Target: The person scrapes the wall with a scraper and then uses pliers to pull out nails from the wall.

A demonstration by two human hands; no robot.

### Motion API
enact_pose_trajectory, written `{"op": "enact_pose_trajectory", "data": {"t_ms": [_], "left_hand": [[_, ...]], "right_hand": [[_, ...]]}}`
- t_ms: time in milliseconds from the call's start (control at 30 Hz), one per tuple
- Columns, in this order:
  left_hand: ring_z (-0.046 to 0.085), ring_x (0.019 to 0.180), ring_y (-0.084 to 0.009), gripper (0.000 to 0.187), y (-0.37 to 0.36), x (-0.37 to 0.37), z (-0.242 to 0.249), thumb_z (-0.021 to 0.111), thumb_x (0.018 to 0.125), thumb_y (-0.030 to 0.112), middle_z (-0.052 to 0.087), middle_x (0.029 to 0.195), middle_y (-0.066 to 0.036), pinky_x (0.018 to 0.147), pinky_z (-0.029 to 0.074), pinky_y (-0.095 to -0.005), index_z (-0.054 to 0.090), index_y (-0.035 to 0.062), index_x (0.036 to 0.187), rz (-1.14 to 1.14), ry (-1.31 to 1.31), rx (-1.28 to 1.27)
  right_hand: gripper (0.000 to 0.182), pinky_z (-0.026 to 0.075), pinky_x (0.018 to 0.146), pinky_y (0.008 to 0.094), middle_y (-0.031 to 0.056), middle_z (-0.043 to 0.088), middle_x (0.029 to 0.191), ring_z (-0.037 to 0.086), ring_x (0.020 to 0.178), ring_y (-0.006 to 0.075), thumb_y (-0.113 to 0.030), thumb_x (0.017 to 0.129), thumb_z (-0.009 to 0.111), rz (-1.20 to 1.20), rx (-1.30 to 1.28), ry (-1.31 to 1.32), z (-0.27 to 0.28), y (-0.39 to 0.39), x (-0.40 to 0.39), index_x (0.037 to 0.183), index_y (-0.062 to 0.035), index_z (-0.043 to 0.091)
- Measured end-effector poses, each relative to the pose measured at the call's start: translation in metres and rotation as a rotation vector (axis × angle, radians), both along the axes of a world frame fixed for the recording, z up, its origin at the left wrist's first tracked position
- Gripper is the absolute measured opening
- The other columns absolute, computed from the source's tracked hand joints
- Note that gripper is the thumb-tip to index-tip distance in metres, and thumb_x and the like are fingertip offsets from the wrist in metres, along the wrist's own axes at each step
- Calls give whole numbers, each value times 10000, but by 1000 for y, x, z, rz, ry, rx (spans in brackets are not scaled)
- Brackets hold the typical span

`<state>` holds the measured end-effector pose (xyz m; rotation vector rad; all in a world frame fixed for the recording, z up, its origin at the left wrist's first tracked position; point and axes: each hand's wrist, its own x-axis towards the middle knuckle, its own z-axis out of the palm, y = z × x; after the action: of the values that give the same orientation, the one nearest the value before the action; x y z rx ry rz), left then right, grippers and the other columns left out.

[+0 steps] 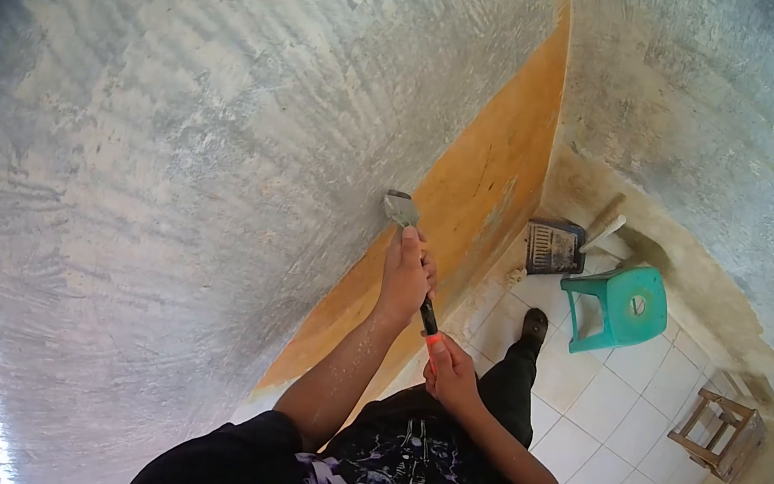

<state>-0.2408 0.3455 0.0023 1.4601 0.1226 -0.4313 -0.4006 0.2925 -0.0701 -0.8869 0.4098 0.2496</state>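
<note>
A long-handled scraper (pixel 430 318) with a black and orange-red handle slants up across the middle of the head view. My left hand (pixel 409 276) is closed around its upper part, just below the metal blade. Lower down, my right hand (pixel 454 374) grips the orange-red end of the handle, close in front of my black shirt. The flat scraper blade (pixel 400 208) lies at the wall, where the grey scraped surface (pixel 220 145) borders a strip of orange paint (pixel 491 157).
On the white tiled floor (pixel 603 413) stands a green plastic stool (pixel 635 307), with a dark slotted plastic container (pixel 554 249) beyond it. A small wooden stool (pixel 721 435) sits farther right, by the other wall. My shoe (pixel 535 324) is near the green stool.
</note>
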Motion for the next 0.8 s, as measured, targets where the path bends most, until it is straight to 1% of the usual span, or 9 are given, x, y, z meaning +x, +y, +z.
{"op": "enact_pose_trajectory", "data": {"t_ms": [300, 400, 500, 600, 800], "left_hand": [[358, 423, -87, 398, -39, 31, -4, 331, 1033, 500, 369, 588, 17, 399, 344, -266, 386, 106, 1044, -1, 1, 0], [358, 422, -86, 402, -54, 40, -6, 336, 1032, 503, 369, 586, 19, 394, 340, -266, 390, 104, 1040, 14, 16, -20], [357, 418, -84, 400, -78, 58, -7, 340, 1031, 501, 369, 583, 21, 386, 334, -268, 398, 105, 1029, 7, -7, -1], [353, 414, -81, 396, -114, 86, -2, 343, 1032, 496, 369, 584, 25, 380, 328, -267, 409, 107, 1015, 11, -29, 29], [346, 409, -76, 385, -160, 124, -7, 344, 1035, 486, 362, 584, 31, 374, 314, -260, 418, 110, 1005, -1, 5, 30]], "right_hand": [[400, 300, 409, 213, -44, 415, 575, 369, 446, 33, -414, 1027, 482, 4, 32, -32, -5, -40, 29, 1212, -71, 572], [394, 301, 408, 214, -37, 424, 570, 371, 444, 33, -411, 1031, 474, 30, -19, -34, -5, -58, 37, 1209, -74, 573], [410, 319, 382, 227, -9, 428, 550, 366, 390, 61, -377, 1054, 410, 22, -97, -29, -6, -73, 57, 1298, -70, 527], [419, 314, 381, 228, -9, 422, 549, 359, 387, 64, -382, 1061, 383, 6, -19, -37, 7, -103, 84, 1310, -73, 518], [429, 297, 378, 231, 1, 418, 558, 344, 380, 71, -381, 1065, 365, -39, 33, -39, 1, -142, 119, 1328, -71, 504]]}}
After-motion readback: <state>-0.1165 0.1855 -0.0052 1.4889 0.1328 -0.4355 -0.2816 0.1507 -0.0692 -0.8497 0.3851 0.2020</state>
